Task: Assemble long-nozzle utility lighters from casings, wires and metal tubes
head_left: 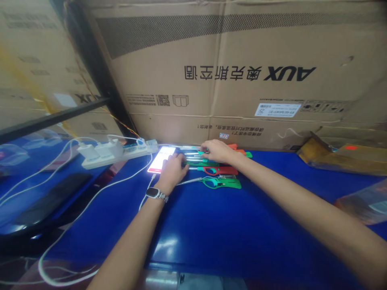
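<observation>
Several long-nosed lighters with red and green handles (222,177) lie in a row on the blue table (229,225), their metal tubes pointing left. My left hand (173,171), with a watch on the wrist, rests curled over the metal tubes next to a lit phone (161,158). My right hand (216,151) reaches over the far end of the row, fingers curled down onto the lighters there. What each hand grips is hidden under its fingers.
A white power strip (116,155) with chargers and white cables (90,201) lies at the left. Large cardboard boxes (242,72) stand behind the table. Brown plastic-wrapped packs (341,157) sit at the right. A dark object (48,201) lies at the left.
</observation>
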Available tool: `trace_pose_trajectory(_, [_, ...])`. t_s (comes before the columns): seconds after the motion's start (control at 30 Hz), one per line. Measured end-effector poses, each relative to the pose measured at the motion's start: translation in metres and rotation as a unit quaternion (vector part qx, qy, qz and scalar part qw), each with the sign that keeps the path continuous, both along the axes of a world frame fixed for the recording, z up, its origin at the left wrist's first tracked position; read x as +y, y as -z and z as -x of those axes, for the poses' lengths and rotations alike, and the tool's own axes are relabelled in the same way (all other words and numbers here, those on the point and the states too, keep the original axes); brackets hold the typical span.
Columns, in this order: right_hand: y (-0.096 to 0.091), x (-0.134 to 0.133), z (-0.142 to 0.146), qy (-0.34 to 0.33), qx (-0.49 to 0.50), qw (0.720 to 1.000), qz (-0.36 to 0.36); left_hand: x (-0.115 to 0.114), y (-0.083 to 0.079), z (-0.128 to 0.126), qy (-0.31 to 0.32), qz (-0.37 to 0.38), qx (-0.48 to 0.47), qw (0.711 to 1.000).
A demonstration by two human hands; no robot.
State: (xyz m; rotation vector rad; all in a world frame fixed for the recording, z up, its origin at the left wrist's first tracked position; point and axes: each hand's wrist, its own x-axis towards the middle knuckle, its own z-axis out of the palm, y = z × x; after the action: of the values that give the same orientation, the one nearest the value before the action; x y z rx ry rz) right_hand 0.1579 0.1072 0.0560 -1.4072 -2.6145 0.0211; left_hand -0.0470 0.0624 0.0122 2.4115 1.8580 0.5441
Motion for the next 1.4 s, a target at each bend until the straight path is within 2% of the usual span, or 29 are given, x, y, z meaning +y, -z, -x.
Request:
trace_pose_trajectory(0.07, [0.004, 0.003, -0.003, 0.021, 0.014, 1.000, 0.007, 0.001, 0.001, 0.001, 0.010, -0.002, -0.007, 1.000])
trace_pose_trajectory(0.3, [0.012, -0.002, -0.002, 0.017, 0.028, 0.999, 0.003, 0.011, 0.005, 0.011, 0.040, -0.005, -0.056, 0.998])
trace_pose_trajectory(0.47, [0.021, -0.029, -0.007, 0.019, 0.126, 0.991, -0.040, 0.017, 0.003, 0.019, 0.055, 0.068, -0.117, 0.989])
trace_pose_trajectory(0.57, [0.031, -0.048, -0.010, 0.026, 0.194, 0.980, -0.047, 0.015, 0.000, 0.018, 0.066, 0.095, -0.109, 0.987])
trace_pose_trajectory(0.67, [0.037, -0.060, -0.012, 0.018, 0.236, 0.970, -0.053, 0.012, -0.003, 0.016, 0.093, 0.054, -0.074, 0.991])
trace_pose_trajectory(0.77, [0.037, -0.065, -0.017, 0.028, 0.266, 0.962, -0.056, 0.010, -0.008, 0.017, 0.153, -0.015, -0.064, 0.986])
trace_pose_trajectory(0.83, [0.036, -0.066, -0.021, 0.032, 0.272, 0.960, -0.061, 0.009, -0.012, 0.018, 0.183, -0.049, -0.093, 0.978])
trace_pose_trajectory(0.93, [0.035, -0.070, -0.028, 0.034, 0.270, 0.959, -0.075, 0.006, -0.019, 0.017, 0.189, -0.062, -0.185, 0.962])
trace_pose_trajectory(1.1, [0.026, -0.085, -0.033, 0.037, 0.254, 0.959, -0.122, -0.001, -0.023, 0.010, 0.149, 0.004, -0.379, 0.914])
trace_pose_trajectory(1.17, [0.019, -0.093, -0.034, 0.048, 0.236, 0.956, -0.166, -0.005, -0.023, 0.005, 0.144, 0.040, -0.416, 0.897])
trace_pose_trajectory(1.27, [0.013, -0.104, -0.039, 0.056, 0.200, 0.954, -0.217, -0.013, -0.023, -0.005, 0.155, 0.090, -0.425, 0.887])
trace_pose_trajectory(1.4, [0.017, -0.112, -0.051, -0.006, 0.179, 0.971, -0.156, -0.024, -0.020, -0.019, 0.169, 0.148, -0.449, 0.865])
